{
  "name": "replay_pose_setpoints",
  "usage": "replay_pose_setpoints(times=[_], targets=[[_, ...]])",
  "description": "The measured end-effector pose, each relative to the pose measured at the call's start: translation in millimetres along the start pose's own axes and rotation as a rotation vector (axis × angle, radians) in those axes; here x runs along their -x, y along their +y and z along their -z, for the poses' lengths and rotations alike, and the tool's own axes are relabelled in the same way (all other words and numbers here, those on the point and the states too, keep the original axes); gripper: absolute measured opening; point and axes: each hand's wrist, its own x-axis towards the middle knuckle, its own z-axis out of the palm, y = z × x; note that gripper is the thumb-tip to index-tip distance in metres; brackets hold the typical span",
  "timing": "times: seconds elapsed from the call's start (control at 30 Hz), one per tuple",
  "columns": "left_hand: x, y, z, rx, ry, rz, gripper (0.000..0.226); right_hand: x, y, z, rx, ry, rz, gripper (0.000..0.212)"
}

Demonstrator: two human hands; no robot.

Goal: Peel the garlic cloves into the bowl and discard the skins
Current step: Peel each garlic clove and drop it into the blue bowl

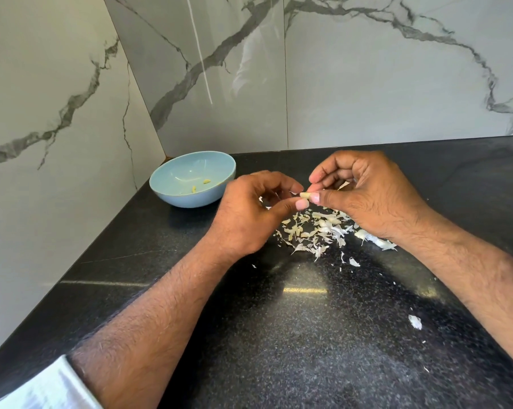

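Both hands — left hand, right hand — pinching one garlic clove above the desk; could slip into the skins — slick, small, well short of bowl.

Counter: black speckled stone, set into a marble-walled corner. Bowl: light blue, at the far left corner. Skins: pale heap mid-counter, right of the bowl; loose flakes scattered toward the near edge, one larger flake near the right edge.
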Motion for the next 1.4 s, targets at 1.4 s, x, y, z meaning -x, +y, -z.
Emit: replay_pose_setpoints(times=[1.4], targets=[[1.9, 16.9, -6.2, 0.861, 0.054, 0.365, 0.006, 2.2, -4.7, -16.4, 0.043, 0.127, 0.019, 0.005]])
